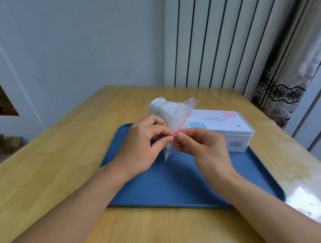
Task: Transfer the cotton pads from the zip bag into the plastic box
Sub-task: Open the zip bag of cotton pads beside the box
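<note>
A clear zip bag (171, 112) with a red seal line is held up above the blue tray (176, 180), stuffed with white cotton pads. My left hand (146, 145) pinches one side of the bag's sealed edge. My right hand (196, 142) pinches the other side, fingertips almost meeting. The plastic box (227, 130) stands on the tray's far right with its lid down; the lid reads "COSMETIC PUFF". The bag hides the box's left end.
The tray lies on a wooden table (48, 170). A white radiator (216, 37) stands behind the table, and a patterned curtain (282, 91) hangs at the right. Cardboard boxes (4, 145) sit on the floor at the left.
</note>
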Available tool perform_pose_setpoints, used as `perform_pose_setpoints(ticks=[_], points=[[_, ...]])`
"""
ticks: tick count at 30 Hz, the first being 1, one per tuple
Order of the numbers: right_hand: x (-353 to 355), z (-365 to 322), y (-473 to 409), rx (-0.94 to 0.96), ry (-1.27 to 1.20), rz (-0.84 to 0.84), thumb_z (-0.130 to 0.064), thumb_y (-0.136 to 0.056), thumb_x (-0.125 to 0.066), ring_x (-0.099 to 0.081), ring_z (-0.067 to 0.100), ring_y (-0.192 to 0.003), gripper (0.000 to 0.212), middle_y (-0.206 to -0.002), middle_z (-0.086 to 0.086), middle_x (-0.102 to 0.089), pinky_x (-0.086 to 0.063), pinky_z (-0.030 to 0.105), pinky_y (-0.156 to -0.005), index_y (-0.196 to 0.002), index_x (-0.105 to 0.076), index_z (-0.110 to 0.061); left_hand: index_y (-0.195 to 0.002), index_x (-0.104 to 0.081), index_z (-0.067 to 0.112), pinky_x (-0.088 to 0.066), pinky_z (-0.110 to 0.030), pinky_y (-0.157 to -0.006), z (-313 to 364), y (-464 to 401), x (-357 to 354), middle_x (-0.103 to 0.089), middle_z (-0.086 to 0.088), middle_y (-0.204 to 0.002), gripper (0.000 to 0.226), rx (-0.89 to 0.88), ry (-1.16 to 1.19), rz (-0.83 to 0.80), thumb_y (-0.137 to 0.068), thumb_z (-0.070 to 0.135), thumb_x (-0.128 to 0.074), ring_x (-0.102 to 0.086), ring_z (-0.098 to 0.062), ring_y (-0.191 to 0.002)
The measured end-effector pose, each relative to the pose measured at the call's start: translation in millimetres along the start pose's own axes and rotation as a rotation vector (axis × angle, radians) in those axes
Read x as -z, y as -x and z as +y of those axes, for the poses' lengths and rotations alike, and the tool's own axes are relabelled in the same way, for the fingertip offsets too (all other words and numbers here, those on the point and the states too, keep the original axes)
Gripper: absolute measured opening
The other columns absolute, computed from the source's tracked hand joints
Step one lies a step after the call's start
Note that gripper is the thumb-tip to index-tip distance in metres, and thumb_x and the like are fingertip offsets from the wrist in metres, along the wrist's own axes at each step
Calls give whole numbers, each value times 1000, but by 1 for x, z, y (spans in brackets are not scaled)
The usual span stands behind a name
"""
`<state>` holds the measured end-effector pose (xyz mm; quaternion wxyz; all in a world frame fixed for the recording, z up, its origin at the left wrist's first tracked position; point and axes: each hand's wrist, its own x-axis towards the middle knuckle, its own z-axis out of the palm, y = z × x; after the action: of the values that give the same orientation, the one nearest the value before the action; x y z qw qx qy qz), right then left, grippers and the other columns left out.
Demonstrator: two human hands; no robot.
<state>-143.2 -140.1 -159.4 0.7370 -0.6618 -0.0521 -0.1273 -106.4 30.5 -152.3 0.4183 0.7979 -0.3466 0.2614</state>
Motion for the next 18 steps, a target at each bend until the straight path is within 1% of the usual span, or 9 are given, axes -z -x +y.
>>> perform_pose_setpoints(ticks=[5,9,11,14,18], points=[[0,-1,0,25,50,-7,-5,-94,-67,-71,15,-72,13,-76,7,-77,-60,26,-73,-87,-77,-9,-91,-78,7,-60,-28,-75,-1,1,-3,-59,1,-92,8,-8,-14,11,-85,3,-76,-65,-12,-83],[-2,-2,1,41,132,3,-6,-96,-65,-71,12,-71,13,-73,3,-75,-60,25,-71,-87,-74,-6,-84,-72,6,-58,-29,-72,0,0,-8,-59,1,-92,5,5,-23,51,-85,1,-72,-64,-14,-80],[-5,-3,1,50,197,22,-6,-96,-64,-70,13,-70,15,-73,6,-74,-61,29,-71,-84,-71,-5,-81,-67,6,-55,-30,-69,1,0,-9,-58,1,-91,7,2,-48,75,-84,1,-69,-62,-14,-77],[-8,-5,2,35,236,42,-4,-93,-62,-67,18,-68,15,-74,15,-72,-60,37,-72,-79,-68,-1,-80,-63,10,-53,-36,-67,1,0,-10,-57,4,-91,4,-5,-119,81,-84,8,-64,-59,-15,-76],[-11,-8,4,-1,195,74,0,-89,-60,-66,15,-66,14,-72,17,-71,-60,36,-72,-78,-65,4,-82,-59,11,-53,-39,-65,3,-1,-9,-56,5,-92,9,-35,-189,82,-85,17,-55,-57,-16,-75]])
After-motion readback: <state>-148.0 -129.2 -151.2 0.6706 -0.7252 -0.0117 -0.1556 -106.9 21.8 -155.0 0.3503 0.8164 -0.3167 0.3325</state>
